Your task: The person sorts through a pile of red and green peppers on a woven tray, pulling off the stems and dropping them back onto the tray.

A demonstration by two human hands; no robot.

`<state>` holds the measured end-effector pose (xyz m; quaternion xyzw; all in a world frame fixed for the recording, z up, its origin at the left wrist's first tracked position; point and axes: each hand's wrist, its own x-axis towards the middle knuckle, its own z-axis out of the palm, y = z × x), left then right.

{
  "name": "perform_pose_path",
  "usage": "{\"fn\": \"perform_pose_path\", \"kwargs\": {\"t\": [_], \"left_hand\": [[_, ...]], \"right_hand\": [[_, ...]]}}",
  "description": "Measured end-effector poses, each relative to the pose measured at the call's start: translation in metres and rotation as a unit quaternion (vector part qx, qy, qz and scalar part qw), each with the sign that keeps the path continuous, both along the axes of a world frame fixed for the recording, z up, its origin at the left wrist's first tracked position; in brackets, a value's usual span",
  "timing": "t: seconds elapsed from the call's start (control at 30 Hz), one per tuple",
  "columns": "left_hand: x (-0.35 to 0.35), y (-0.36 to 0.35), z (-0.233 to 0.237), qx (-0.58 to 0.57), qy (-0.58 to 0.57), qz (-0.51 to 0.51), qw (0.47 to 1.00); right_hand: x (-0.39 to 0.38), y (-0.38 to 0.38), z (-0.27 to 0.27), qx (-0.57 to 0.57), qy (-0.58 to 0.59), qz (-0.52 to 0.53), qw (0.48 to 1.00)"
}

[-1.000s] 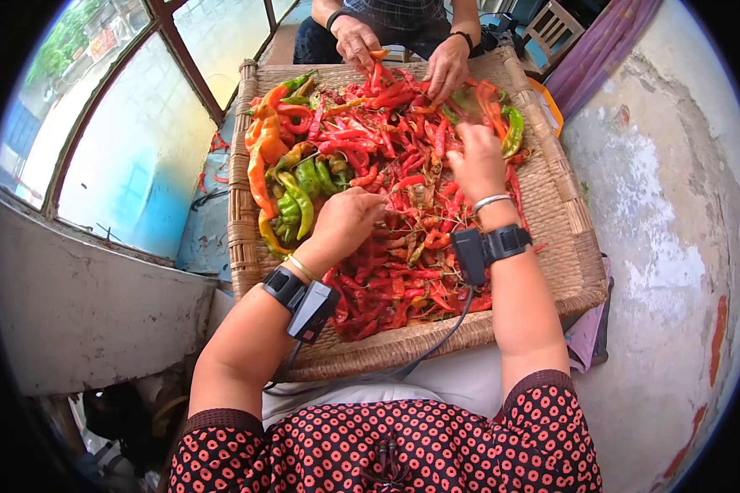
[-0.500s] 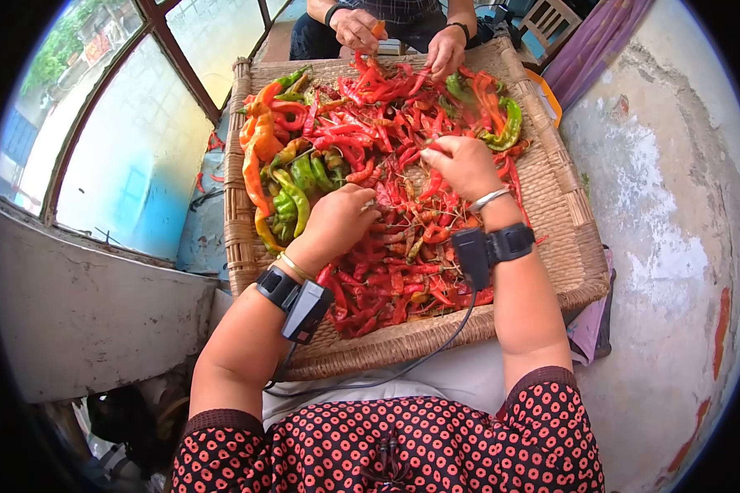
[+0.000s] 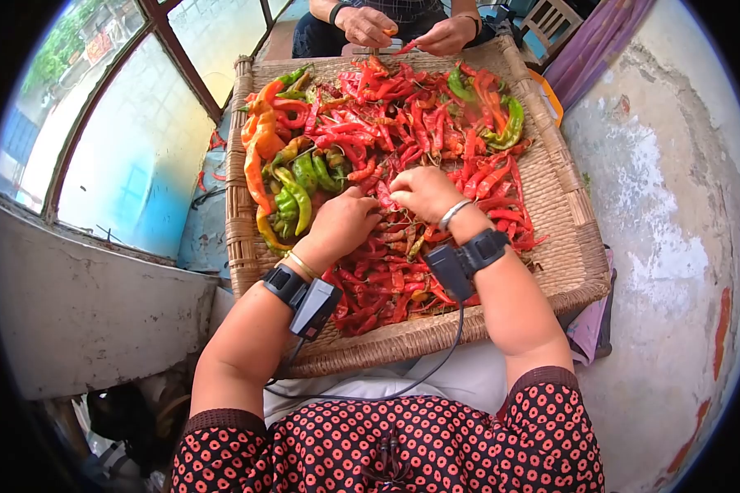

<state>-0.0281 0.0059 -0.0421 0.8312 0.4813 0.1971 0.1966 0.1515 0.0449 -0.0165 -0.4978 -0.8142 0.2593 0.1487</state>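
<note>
Red chili peppers (image 3: 390, 279) lie heaped across a woven wicker tray (image 3: 551, 222). Low over the heap, my left hand (image 3: 345, 223) has its fingers curled closed; what they hold is hidden. My right hand (image 3: 427, 194) pinches at a red chili pepper (image 3: 385, 195), its fingertips close to those of my left. Just left of my hands sit green peppers (image 3: 300, 191), and orange peppers (image 3: 260, 148) line the tray's left side.
Across the tray, another person's hands (image 3: 368, 26) handle an orange piece and a red chili. More green peppers (image 3: 511, 123) lie at the far right. A window (image 3: 123, 156) stands left, a worn wall (image 3: 658, 205) right. A black cable (image 3: 386, 396) links my wrist devices.
My right hand has come down and left, from the heap's right side to beside my left hand. My left hand barely moved. The other person's hands lifted, now with a red chili.
</note>
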Motion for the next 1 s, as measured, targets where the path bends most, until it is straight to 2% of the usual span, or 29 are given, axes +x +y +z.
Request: {"fn": "perform_pose_path", "kwargs": {"t": [0.1, 0.17, 0.2, 0.23, 0.27, 0.3, 0.33, 0.37, 0.43, 0.53, 0.7, 0.73, 0.77, 0.8, 0.83, 0.9, 0.93, 0.97, 1.0], "left_hand": [[0.000, 0.002, -0.008, 0.007, -0.012, -0.008, 1.000], [0.000, 0.004, -0.013, 0.014, -0.027, -0.020, 0.999], [0.000, 0.006, -0.014, 0.010, -0.042, -0.031, 0.999], [0.000, 0.007, -0.015, 0.005, -0.057, -0.043, 0.997], [0.000, 0.008, -0.017, 0.004, -0.058, -0.042, 0.997], [0.002, 0.008, -0.013, -0.037, -0.120, -0.026, 0.992], [0.003, 0.008, -0.010, -0.078, -0.182, -0.010, 0.980], [0.004, 0.007, -0.008, -0.078, -0.182, -0.010, 0.980], [0.007, 0.006, -0.006, -0.152, -0.298, 0.005, 0.942], [0.007, 0.004, 0.002, -0.194, -0.294, 0.005, 0.936], [0.007, 0.001, 0.009, -0.113, -0.246, 0.011, 0.962], [0.007, 0.002, 0.008, -0.085, -0.242, 0.027, 0.966], [0.007, 0.003, 0.007, -0.085, -0.242, 0.028, 0.966], [0.007, 0.004, 0.007, -0.094, -0.295, 0.061, 0.949], [0.007, 0.005, 0.008, -0.103, -0.346, 0.094, 0.928], [0.005, 0.009, 0.003, -0.100, -0.338, 0.104, 0.930], [0.005, 0.009, 0.001, -0.084, -0.352, 0.114, 0.925], [0.005, 0.010, 0.000, -0.068, -0.367, 0.126, 0.919], [0.005, 0.011, -0.001, -0.068, -0.367, 0.126, 0.919]], "right_hand": [[-0.011, -0.004, -0.013, 0.012, -0.032, -0.027, 0.999], [-0.014, -0.003, -0.021, -0.055, 0.036, -0.084, 0.994], [-0.015, -0.002, -0.021, -0.099, 0.112, -0.080, 0.986], [-0.014, -0.001, -0.021, -0.099, 0.112, -0.080, 0.986], [-0.012, 0.000, -0.021, -0.178, 0.189, -0.112, 0.959], [-0.012, -0.001, -0.016, -0.256, 0.263, -0.142, 0.919], [-0.010, -0.002, -0.011, -0.266, 0.293, -0.150, 0.906], [-0.007, -0.001, -0.008, -0.283, 0.318, -0.161, 0.890], [-0.006, -0.002, -0.001, -0.274, 0.312, -0.157, 0.896], [0.000, 0.002, -0.004, -0.327, 0.313, -0.119, 0.884], [0.008, 0.005, 0.001, -0.275, 0.279, -0.118, 0.912], [0.010, 0.005, 0.009, -0.167, 0.177, -0.131, 0.961], [0.013, 0.005, 0.013, -0.054, 0.070, -0.140, 0.986], [0.017, 0.007, 0.013, -0.026, 0.050, -0.139, 0.989], [0.022, 0.009, 0.014, -0.026, 0.050, -0.139, 0.989], [0.028, 0.010, 0.021, -0.176, 0.208, -0.111, 0.956], [0.029, 0.008, 0.029, -0.223, 0.240, -0.111, 0.938], [0.030, 0.008, 0.035, -0.224, 0.240, -0.111, 0.938], [0.032, 0.009, 0.039, -0.218, 0.303, -0.111, 0.921]]}}
